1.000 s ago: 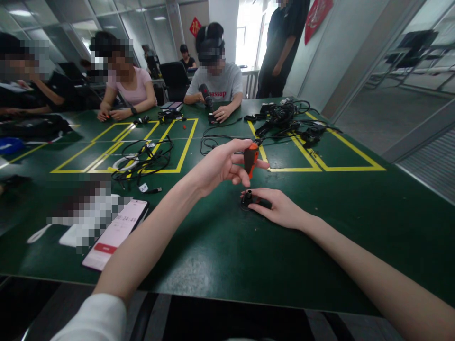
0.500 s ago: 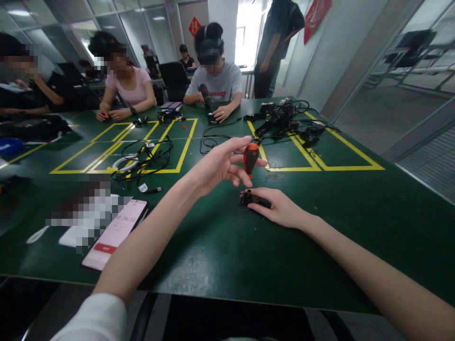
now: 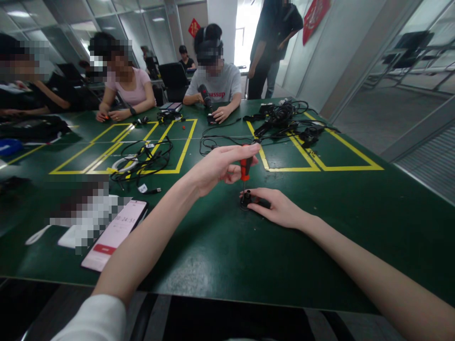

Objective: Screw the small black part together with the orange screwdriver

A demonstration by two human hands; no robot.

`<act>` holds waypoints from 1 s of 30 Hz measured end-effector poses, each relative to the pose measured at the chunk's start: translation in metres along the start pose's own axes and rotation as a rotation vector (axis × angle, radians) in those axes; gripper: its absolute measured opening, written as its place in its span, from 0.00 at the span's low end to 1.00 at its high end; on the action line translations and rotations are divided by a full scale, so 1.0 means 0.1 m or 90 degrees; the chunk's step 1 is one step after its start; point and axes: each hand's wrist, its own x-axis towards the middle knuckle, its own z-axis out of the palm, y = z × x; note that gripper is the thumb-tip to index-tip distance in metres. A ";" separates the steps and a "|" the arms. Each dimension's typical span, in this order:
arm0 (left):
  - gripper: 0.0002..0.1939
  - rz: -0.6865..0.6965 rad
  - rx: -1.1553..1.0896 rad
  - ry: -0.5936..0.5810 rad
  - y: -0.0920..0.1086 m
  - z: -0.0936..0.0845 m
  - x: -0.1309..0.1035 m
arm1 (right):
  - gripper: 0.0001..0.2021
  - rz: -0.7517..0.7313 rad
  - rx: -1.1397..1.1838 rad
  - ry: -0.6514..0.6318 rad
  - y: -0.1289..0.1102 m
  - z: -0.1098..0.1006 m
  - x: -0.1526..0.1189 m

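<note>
My left hand is wrapped round the red and black handle of a screwdriver, its palm over the top. The screwdriver stands nearly upright, and its thin shaft runs down to a small black part on the green table. Whether the tip sits in a screw is too small to tell. From the right, my right hand grips that black part between thumb and fingers, holding it against the tabletop.
Tangled black cables lie at the back right, more cables at the left. A phone rests near my left forearm. Yellow tape marks the green table. Across it, a person in grey holds a power tool.
The screwdriver has come upright and its shaft now shows above the black part. My left hand has closed further round the handle, while my right hand has stayed in place.
</note>
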 end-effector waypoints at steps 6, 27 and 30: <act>0.23 -0.040 -0.036 -0.038 0.01 -0.01 0.02 | 0.15 0.005 0.003 -0.002 0.01 0.00 -0.01; 0.20 -0.051 -0.038 -0.026 0.00 -0.03 0.03 | 0.15 0.003 0.005 -0.004 -0.01 -0.01 0.00; 0.19 -0.024 -0.023 -0.021 -0.01 -0.01 0.02 | 0.16 0.005 0.008 -0.007 -0.02 -0.01 -0.01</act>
